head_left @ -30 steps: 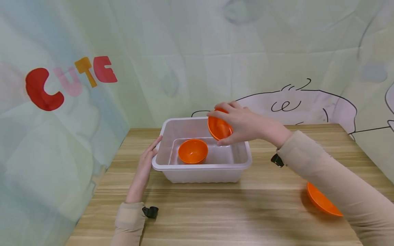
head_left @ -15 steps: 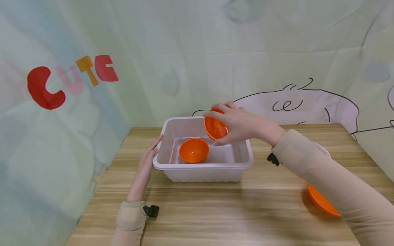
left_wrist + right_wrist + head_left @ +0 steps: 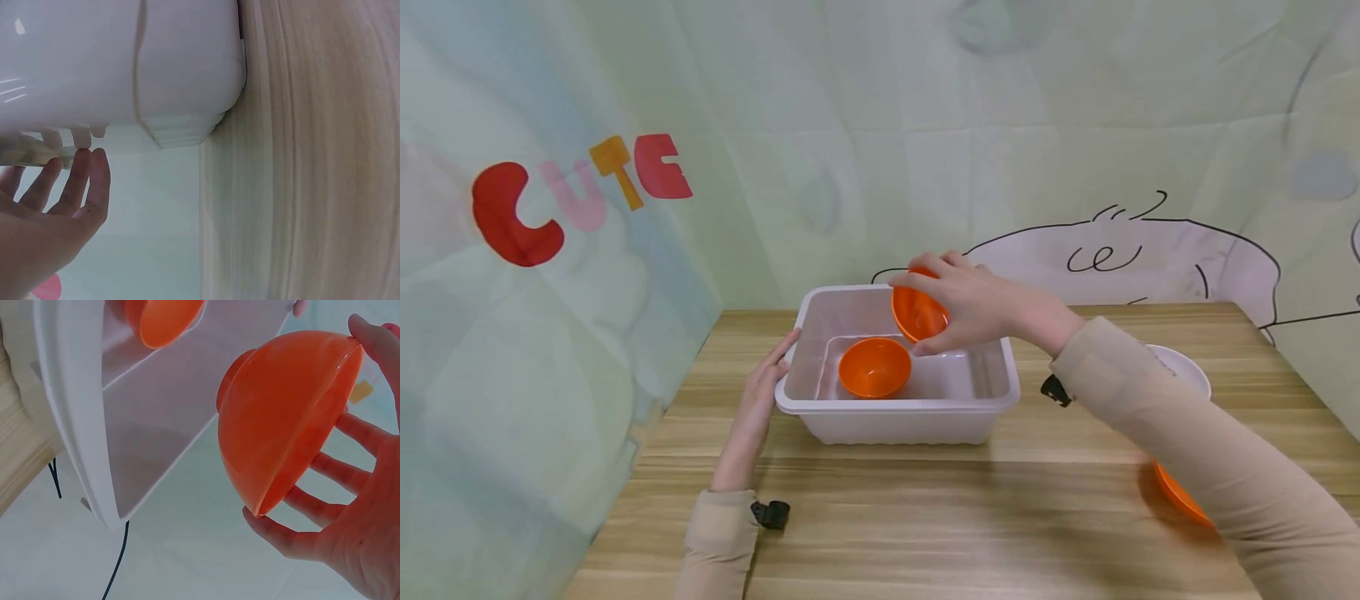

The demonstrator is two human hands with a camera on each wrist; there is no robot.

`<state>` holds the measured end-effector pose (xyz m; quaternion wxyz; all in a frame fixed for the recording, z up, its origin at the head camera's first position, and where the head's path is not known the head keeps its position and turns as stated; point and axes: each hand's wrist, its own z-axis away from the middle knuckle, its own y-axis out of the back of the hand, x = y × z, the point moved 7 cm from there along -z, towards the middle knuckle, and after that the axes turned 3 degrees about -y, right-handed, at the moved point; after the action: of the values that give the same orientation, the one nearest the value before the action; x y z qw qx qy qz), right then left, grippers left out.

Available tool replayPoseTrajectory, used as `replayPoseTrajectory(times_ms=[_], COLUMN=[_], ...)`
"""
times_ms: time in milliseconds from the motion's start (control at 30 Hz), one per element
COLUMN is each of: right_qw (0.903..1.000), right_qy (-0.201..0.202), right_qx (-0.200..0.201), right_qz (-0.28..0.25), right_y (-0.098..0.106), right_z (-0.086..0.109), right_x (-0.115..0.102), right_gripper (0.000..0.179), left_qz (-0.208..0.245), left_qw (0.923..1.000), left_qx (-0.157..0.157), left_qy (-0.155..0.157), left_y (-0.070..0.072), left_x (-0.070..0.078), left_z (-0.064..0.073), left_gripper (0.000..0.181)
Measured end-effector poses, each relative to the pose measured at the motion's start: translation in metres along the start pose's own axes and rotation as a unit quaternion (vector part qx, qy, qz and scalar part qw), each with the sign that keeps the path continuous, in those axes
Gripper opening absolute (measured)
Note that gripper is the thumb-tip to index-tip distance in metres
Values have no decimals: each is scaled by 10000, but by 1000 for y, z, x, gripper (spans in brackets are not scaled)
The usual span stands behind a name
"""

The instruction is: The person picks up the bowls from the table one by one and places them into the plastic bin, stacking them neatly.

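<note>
An orange bowl (image 3: 919, 310) is tilted on its side in my right hand (image 3: 966, 304), above the white plastic bin (image 3: 895, 429). The fingers and thumb grip the bowl by its rim; in the right wrist view its rounded underside (image 3: 284, 406) faces the bin. A second orange bowl (image 3: 874, 371) sits upright on the bin's floor, towards the left. My left hand (image 3: 762, 387) lies along the bin's left side. In the left wrist view its fingertips touch the bin's outer side just under the rim, fingers fairly straight.
At the right, a white plate (image 3: 1183, 371) and another orange dish (image 3: 1180, 496) lie on the wooden table (image 3: 925, 517), both partly hidden by my right sleeve. A printed cloth backdrop (image 3: 820, 167) hangs behind and to the left.
My right hand has shifted slightly left with the orange bowl, towards the bowl in the bin. More of the white plate now shows past the sleeve. My left hand stays at the bin.
</note>
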<state>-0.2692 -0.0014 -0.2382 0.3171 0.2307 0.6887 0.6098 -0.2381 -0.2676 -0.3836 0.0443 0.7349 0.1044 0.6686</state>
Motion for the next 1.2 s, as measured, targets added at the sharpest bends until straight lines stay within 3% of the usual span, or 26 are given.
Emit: replayPoseTrajectory(times_ms=[1200], right_qw=[9997], right_qy=[135], right_qx=[-24], right_qz=[-178], right_y=[-24], right_z=[-18], right_x=[-7], right_gripper=[81], left_qz=[3], left_qw=[10000], left_qx=[-79], left_qy=[43], left_y=[0], left_x=[-2], left_z=[0], left_gripper=[49])
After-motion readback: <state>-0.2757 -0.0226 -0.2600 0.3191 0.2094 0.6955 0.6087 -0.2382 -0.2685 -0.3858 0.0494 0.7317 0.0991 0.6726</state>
